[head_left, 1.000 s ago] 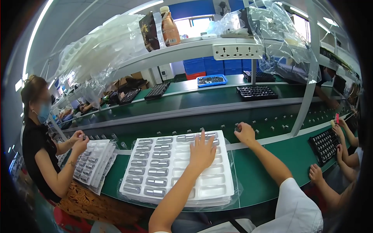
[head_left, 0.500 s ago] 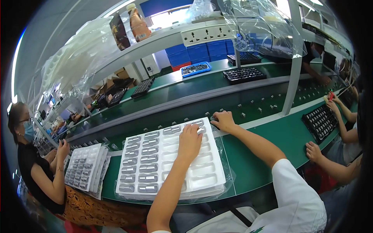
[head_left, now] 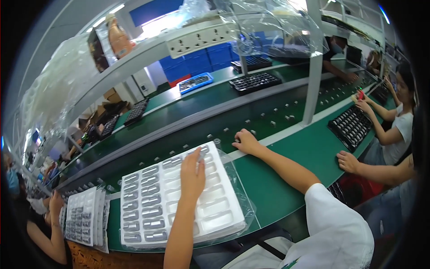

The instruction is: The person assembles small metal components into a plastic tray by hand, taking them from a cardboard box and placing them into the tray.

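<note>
A white moulded tray [head_left: 215, 215] with many pockets lies on the green bench in front of me. Its left columns hold several small silvery parts [head_left: 152, 210]; its right pockets are empty. My left hand [head_left: 192, 175] rests flat on the tray's middle, fingers pointing away and apart. My right hand [head_left: 245, 141] reaches past the tray's far right corner to the edge of the dark conveyor belt [head_left: 188, 130]. Its fingers curl down over something small there that I cannot make out.
Small parts ride along the belt. A person at my left handles another white tray [head_left: 83, 217]. At my right, people work beside a black tray [head_left: 351, 125]. More black trays and a blue bin [head_left: 195, 83] sit across the belt. A shelf post [head_left: 313, 85] stands right of my hand.
The view has tilted and swung, so the tray sits lower and slanted. My left hand stays on the tray. My right hand stays at the belt edge.
</note>
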Demonstrator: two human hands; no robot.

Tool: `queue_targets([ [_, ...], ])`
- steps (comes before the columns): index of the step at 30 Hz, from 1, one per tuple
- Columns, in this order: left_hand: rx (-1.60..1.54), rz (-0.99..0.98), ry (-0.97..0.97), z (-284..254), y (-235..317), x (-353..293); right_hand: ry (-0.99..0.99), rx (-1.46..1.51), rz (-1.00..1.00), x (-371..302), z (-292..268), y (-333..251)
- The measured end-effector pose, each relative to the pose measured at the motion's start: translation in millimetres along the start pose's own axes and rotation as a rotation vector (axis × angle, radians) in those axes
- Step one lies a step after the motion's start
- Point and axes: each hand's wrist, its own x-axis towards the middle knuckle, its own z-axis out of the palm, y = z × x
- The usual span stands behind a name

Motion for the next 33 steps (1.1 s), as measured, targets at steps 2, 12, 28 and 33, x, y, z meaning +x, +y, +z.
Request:
queue_targets([
  [2, -0.238, -0.140, 0.055, 0.4, -1.2, -0.2, -0.064, -0.044, -0.066, 0.4, -2.2, 0.1],
  [12, -1.433, -0.716, 0.045, -5.3, 9.8, 6.4, 0.042, 1.258, 0.345, 23.0, -34.9, -55.2],
  [28, -1.543, -0.714, 0.045, -7.6, 23.8, 9.6, -0.133, 1.058, -0.143, -22.0, -77.1, -158.4],
  [33, -1.465, -0.680, 0.015, -7.1, 16.6, 6.5, -0.136, 0.846, -0.315, -22.4, -78.8, -155.9],
])
